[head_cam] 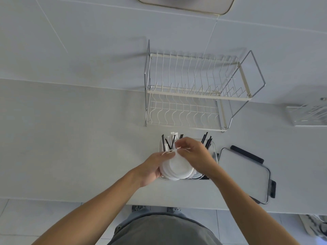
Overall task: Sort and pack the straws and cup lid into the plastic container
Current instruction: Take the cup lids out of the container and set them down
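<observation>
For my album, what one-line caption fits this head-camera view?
Both hands, left hand and right hand, hold white cup lids over a clear plastic container of black straws.

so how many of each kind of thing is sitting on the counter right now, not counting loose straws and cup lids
dish rack: 1
clear plastic container: 1
container lid with black clips: 1
clear tray at the right edge: 1
total: 4

The plastic container [213, 147] stands on the bench [70, 138], near its front edge. Straws [207, 141] stand in its far end, left and right. Cup lids [177, 167] sit at its near end, between both hands. The container lid [245, 174] lies just right of it. The dish rack [194, 96] stands behind, against the wall.
</observation>
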